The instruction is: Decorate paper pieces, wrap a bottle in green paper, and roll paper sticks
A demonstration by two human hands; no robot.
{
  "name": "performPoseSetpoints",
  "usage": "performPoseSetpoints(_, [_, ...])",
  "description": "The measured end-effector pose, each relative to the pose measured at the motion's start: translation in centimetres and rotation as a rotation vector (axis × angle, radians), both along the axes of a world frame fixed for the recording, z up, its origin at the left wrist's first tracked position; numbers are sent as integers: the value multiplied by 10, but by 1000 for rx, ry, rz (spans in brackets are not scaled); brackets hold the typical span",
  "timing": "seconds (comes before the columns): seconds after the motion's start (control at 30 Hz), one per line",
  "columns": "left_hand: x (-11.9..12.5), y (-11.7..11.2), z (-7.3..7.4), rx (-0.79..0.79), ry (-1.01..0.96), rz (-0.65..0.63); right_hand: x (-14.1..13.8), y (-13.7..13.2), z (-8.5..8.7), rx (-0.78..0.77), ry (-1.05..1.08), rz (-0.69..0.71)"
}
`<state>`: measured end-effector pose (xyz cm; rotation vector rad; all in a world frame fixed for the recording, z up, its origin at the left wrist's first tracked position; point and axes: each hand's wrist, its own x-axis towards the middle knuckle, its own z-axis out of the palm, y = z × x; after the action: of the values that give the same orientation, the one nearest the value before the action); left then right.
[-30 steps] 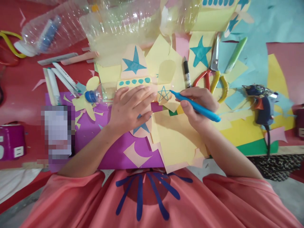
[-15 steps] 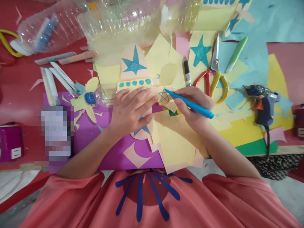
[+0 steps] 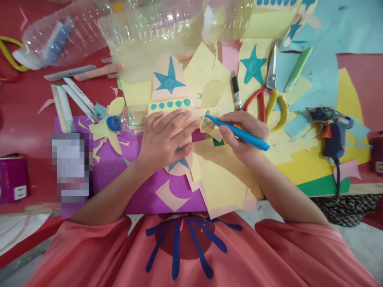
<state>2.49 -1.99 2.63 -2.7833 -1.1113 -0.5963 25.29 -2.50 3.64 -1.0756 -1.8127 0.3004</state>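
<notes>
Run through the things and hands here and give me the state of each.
Small star: outlined, mostly unfilled
Blue marker: uncapped, tip at that star
Right hand: closed around the marker
Left hand: palm down over dotted paper, fingers spread
Large star: coloured in
Scissors: lying down, blades look together
White-capped bottle: lying, cap on
Blue-capped bottle: lying, cap on
Glue gun: set down

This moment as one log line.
left hand: spread over blue-capped clear plastic bottle | right hand: gripping slim blue marker, tip at blue outlined star

Plastic bottles [image 3: 155,28] across the way forward
</notes>
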Motion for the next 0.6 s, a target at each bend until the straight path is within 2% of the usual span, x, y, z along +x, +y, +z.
performPoseSetpoints(0.23, [0,0,0,18,1,9,1,0,-2,-24,2,-26])
performPoseSetpoints(0.6, [-1,1,-2,-54,2,-2,1,-1,-1,2,-26,-22])
